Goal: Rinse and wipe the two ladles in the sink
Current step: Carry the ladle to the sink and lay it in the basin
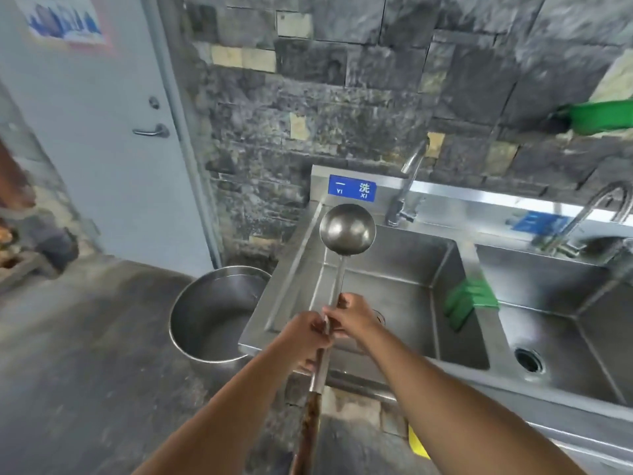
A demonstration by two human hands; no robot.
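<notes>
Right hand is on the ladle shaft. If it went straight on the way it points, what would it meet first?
Probably the ladle bowl at the far end of the shaft; the right hand points along it toward the bowl. Depth is unclear.

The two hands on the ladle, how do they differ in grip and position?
The left hand wraps the ladle handle nearer the person; the right hand pinches the stem farther up, toward the bowl. Both hold the same ladle above the sink.
</notes>
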